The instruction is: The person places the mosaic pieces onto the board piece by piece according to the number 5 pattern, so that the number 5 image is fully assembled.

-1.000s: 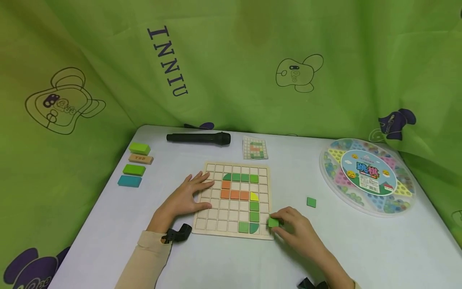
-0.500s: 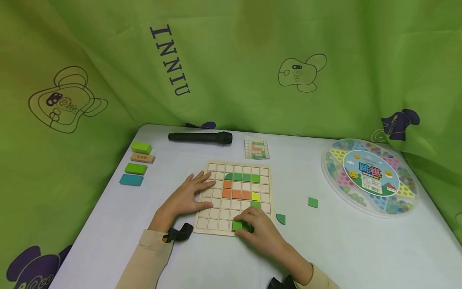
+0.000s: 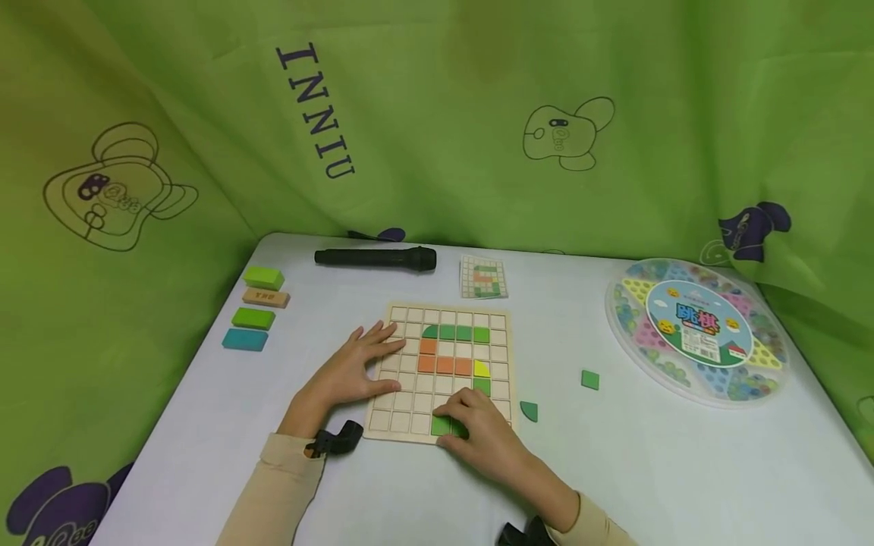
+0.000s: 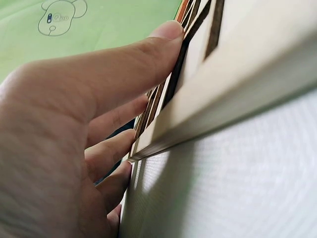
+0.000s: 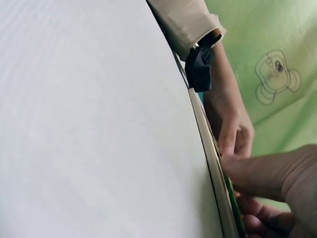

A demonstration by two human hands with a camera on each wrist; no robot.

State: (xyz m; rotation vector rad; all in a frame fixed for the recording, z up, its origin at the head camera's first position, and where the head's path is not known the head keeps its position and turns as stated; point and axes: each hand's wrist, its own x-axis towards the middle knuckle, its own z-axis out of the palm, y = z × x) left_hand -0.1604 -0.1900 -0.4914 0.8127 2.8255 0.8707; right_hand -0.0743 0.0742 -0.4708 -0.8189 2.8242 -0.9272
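A wooden grid board point(image 3: 396, 425) lies mid-table with green, orange and yellow tiles set in it. My left hand point(image 3: 351, 368) rests on its left edge, fingers spread; in the left wrist view the thumb point(image 4: 158, 47) lies over the rim. At the board's bottom row, my right hand point(image 3: 488, 436) pinches a green square tile point(image 3: 440, 426) between thumb and fingers. That hand hides the lower right cells. To the right of the board lie a dark green quarter-round tile point(image 3: 529, 411) and a green square tile point(image 3: 590, 380).
Behind the board lies a pattern card point(image 3: 483, 277), with a black microphone point(image 3: 375, 258) to its left. Several blocks point(image 3: 253, 318) line the left table edge. A round Chinese checkers set point(image 3: 696, 334) sits at the right. A green curtain point(image 3: 437, 136) hangs behind the table.
My right hand has carried the green square tile from the board's right edge left to its bottom row. The quarter-round tile beside the board has come into view. My left hand stays put.
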